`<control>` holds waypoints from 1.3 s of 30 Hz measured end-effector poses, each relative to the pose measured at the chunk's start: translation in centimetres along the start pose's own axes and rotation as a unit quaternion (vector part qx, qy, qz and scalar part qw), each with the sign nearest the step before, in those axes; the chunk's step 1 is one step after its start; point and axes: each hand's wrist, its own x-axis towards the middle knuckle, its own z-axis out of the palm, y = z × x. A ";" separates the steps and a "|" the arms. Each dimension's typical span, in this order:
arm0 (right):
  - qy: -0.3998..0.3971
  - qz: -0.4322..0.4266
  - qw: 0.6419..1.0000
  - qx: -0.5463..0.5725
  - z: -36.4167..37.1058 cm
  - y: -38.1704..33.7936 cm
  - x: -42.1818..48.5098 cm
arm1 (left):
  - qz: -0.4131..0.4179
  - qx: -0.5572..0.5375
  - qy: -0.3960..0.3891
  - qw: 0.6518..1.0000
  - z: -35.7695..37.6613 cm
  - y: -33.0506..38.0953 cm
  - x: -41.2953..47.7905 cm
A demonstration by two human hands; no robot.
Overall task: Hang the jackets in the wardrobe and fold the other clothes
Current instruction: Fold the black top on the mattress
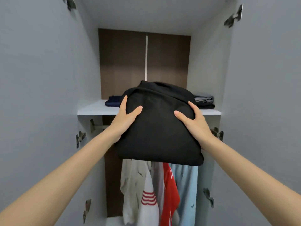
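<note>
A folded black garment [158, 128] is held up in front of the open wardrobe, its far end reaching over the white shelf [96, 109]. My left hand [126, 118] grips its left edge, thumb on top and fingers underneath. My right hand [194, 121] grips the right edge the same way. Below the shelf hang several garments: a white one with red stripes [138, 190], a red one [170, 193] and a light blue one [187, 190].
On the shelf lie a folded navy piece [113, 101] at the left and a folded grey and dark stack [204, 101] at the right. Both wardrobe doors [40, 95] stand open at the sides, with metal hinges [80, 137] on the frame.
</note>
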 end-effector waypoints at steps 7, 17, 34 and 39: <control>-0.015 -0.060 0.998 0.029 8.2 -3.4 16.3 | 0.064 0.005 0.041 0.997 -6.6 2.2 15.7; -0.073 -0.007 0.981 0.178 20.0 -1.2 34.2 | 0.057 0.025 0.096 0.993 -12.7 -2.4 32.5; -0.237 -0.174 0.882 -0.367 27.2 3.8 43.5 | 0.022 0.535 -0.011 0.844 -11.2 -8.5 44.9; -0.259 -0.148 0.868 -0.396 28.3 6.9 41.8 | -0.009 0.507 -0.050 0.861 -8.4 -11.8 43.8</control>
